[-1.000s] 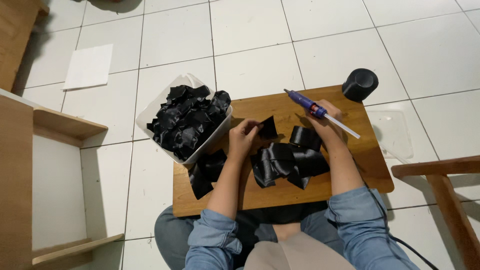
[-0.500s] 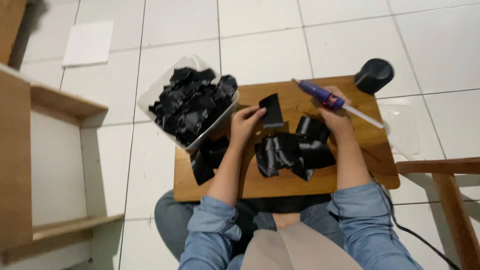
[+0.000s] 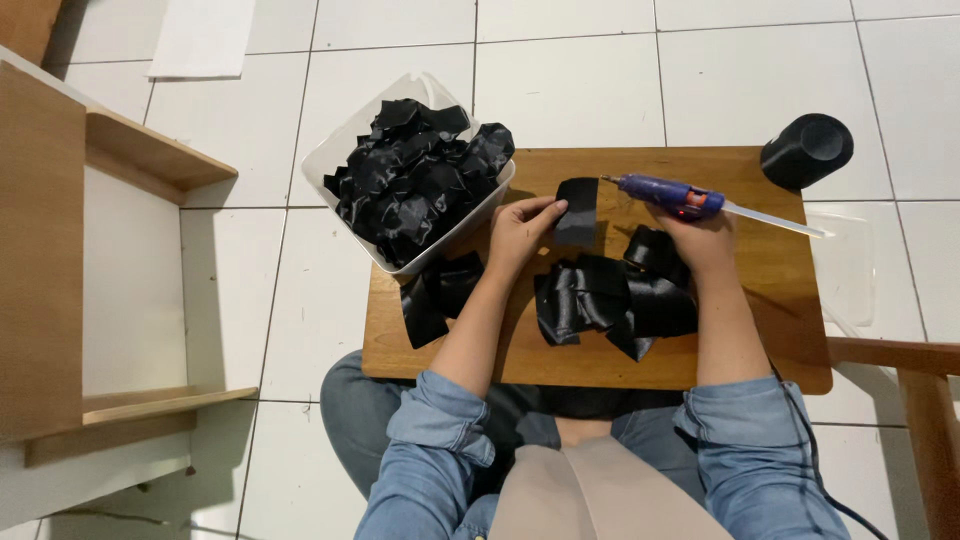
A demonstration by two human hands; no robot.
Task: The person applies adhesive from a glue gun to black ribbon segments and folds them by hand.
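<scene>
Black ribbon piece [image 3: 578, 212] lies on the wooden board [image 3: 760, 300], pinched at its left edge by the left hand [image 3: 520, 232], its long axis running away from the person. Just to its right, the right hand [image 3: 700, 238] is clenched around a blue glue gun [image 3: 668, 194], nozzle pointing left at the piece's upper edge, barely apart from it.

Both hands' [image 3: 520, 232] grips closed, forward
</scene>
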